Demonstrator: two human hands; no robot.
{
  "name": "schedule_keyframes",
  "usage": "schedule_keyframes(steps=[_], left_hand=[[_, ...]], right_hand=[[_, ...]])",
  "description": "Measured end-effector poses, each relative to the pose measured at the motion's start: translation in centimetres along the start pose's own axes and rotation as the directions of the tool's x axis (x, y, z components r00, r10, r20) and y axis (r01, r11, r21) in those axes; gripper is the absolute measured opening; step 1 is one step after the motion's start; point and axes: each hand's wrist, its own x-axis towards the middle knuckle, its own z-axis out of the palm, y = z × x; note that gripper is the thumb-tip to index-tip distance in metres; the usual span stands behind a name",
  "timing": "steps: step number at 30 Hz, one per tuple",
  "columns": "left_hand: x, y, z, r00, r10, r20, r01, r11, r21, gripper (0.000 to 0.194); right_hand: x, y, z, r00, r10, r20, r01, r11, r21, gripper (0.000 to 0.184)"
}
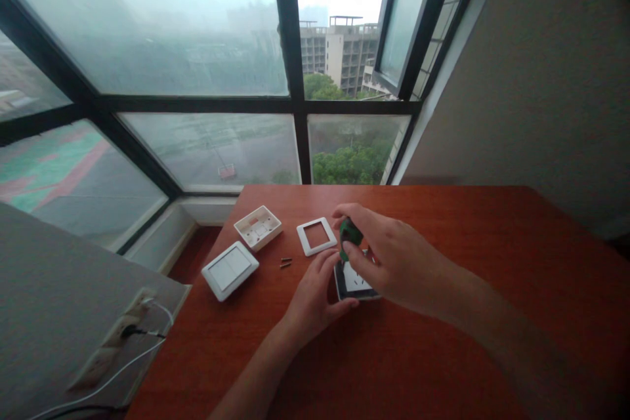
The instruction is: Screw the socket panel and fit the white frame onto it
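Note:
My right hand is closed round the green handle of a screwdriver, held above a wall socket. The screwdriver's tip is hidden from me. My left hand grips the socket by its left side, thumb at the near edge and fingers at the far corner. The socket has a white face with slots and a dark surround, and lies on the table. Just beyond my left hand lies a white square cover frame. A few small screws rest on the wood left of that hand.
A white mounting box and a white wall switch sit on the left of the reddish-brown table. Windows rise behind the far edge. At lower left, a wall outlet strip has cables plugged in.

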Motion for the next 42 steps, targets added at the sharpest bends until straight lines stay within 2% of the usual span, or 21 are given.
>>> schedule_keyframes(steps=[2, 6, 11, 14, 16, 19, 21, 24, 27, 30, 32, 35, 42], left_hand=[[0.0, 0.0, 0.0, 1.000, -0.003, -0.001, 0.003, 1.000, -0.001, 0.082], [0.1, -0.1, 0.0, 1.000, -0.008, 0.006, 0.008, 1.000, -0.008, 0.082], [0.1, 0.0, 0.0, 1.000, -0.011, -0.001, 0.011, 1.000, -0.011, 0.084], [0.1, 0.1, 0.1, 1.000, -0.013, 0.001, 0.013, 1.000, 0.003, 0.085], [0.0, 0.1, 0.1, 1.000, -0.016, 0.000, 0.016, 1.000, 0.011, 0.083], [0.0, 0.1, 0.1, 1.000, -0.013, -0.002, 0.013, 1.000, 0.017, 0.081], [0.0, 0.1, 0.1, 1.000, -0.008, -0.004, 0.008, 1.000, 0.018, 0.080], [0.0, 0.1, 0.1, 1.000, -0.001, -0.009, 0.002, 1.000, 0.016, 0.079], [0.1, 0.3, -0.1, 1.000, 0.001, -0.002, -0.001, 1.000, 0.009, 0.080], [0.2, 0.5, -0.2, 1.000, -0.002, 0.007, 0.002, 1.000, 0.003, 0.080], [0.2, 0.5, -0.2, 1.000, -0.008, 0.008, 0.008, 1.000, 0.002, 0.080], [0.2, 0.5, -0.2, 1.000, -0.012, 0.008, 0.012, 1.000, 0.004, 0.079], [0.1, 0.2, 0.0, 1.000, -0.018, 0.011, 0.018, 1.000, 0.001, 0.084]], right_hand=[[0.0, 0.1, -0.2, 1.000, 0.028, 0.006, -0.028, 1.000, -0.014, 0.034], [0.3, -0.1, 0.1, 0.988, 0.115, -0.099, -0.130, 0.978, -0.162, 0.022], [0.5, -0.2, 0.8, 0.961, 0.150, -0.233, -0.213, 0.937, -0.276, 0.040], [0.3, 0.0, 0.9, 0.949, 0.156, -0.275, -0.238, 0.925, -0.297, 0.042], [0.2, 0.2, 0.9, 0.954, 0.150, -0.259, -0.219, 0.939, -0.264, 0.037], [0.2, 0.7, 0.9, 0.977, 0.075, -0.199, -0.095, 0.991, -0.091, 0.025], [0.3, 1.1, 0.9, 0.985, 0.015, -0.171, -0.011, 1.000, 0.025, 0.028], [0.3, 1.4, 0.9, 0.985, -0.032, -0.167, 0.048, 0.995, 0.091, 0.029], [0.2, 1.2, 0.3, 0.986, -0.089, -0.139, 0.112, 0.979, 0.168, 0.040], [0.0, 1.1, -0.7, 0.990, -0.139, -0.040, 0.144, 0.955, 0.260, 0.057], [-0.1, 1.1, -1.2, 0.987, -0.159, 0.002, 0.150, 0.941, 0.304, 0.060], [0.1, 1.2, -1.3, 0.986, -0.166, 0.005, 0.157, 0.940, 0.304, 0.055], [0.1, 0.0, -0.6, 0.999, -0.029, -0.045, 0.031, 0.998, 0.050, 0.030]])
